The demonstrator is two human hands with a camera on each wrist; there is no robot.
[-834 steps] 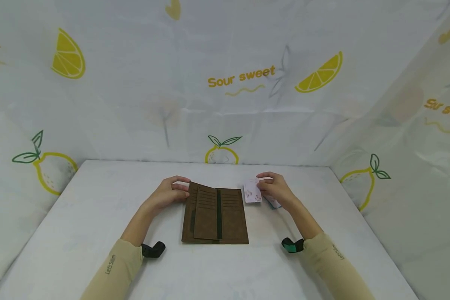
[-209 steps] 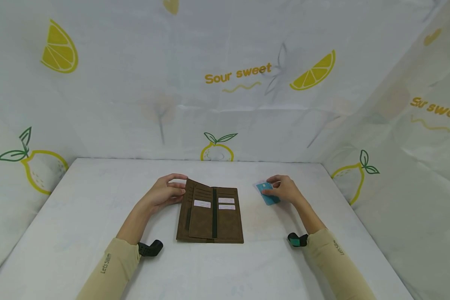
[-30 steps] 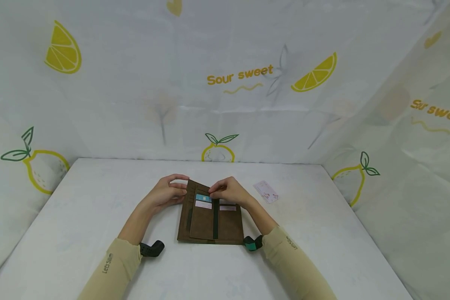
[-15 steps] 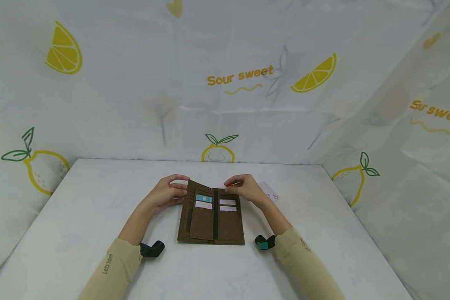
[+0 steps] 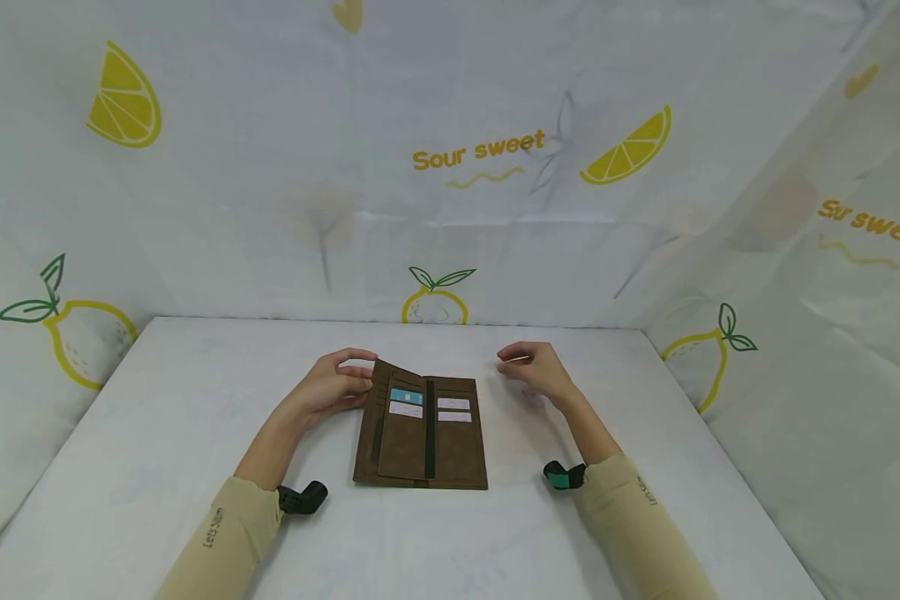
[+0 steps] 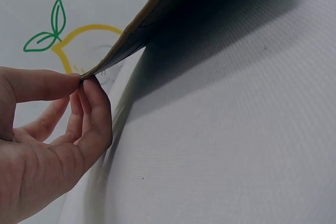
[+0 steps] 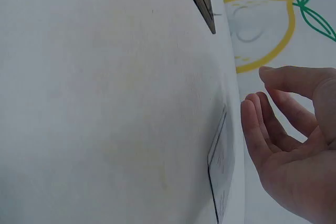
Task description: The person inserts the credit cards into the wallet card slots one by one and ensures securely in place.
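Note:
A brown long wallet (image 5: 457, 454) lies unfolded on the table. My left hand (image 5: 326, 392) pinches the top corner of its raised left flap, with thumb and fingertips on the edge in the left wrist view. In the left half a blue chip card (image 5: 407, 397) sits above a pale card (image 5: 406, 409). Two pale cards (image 5: 453, 403) fill slots in the right half. My right hand (image 5: 536, 368) hovers right of the wallet, fingers bent and apart from the thumb, holding nothing. Beneath it a pale patterned card (image 7: 222, 166) lies on the table, mostly hidden in the head view.
The white table (image 5: 420, 542) is enclosed by a lemon-print curtain (image 5: 270, 208) at the back and both sides. A black camera mount (image 5: 303, 498) is strapped to the left wrist, and a black-and-green one (image 5: 565, 476) to the right.
The blue card has gone from the right hand into a left-half slot of the wallet. The right hand has since moved right, over the loose pale card. The left hand keeps its hold.

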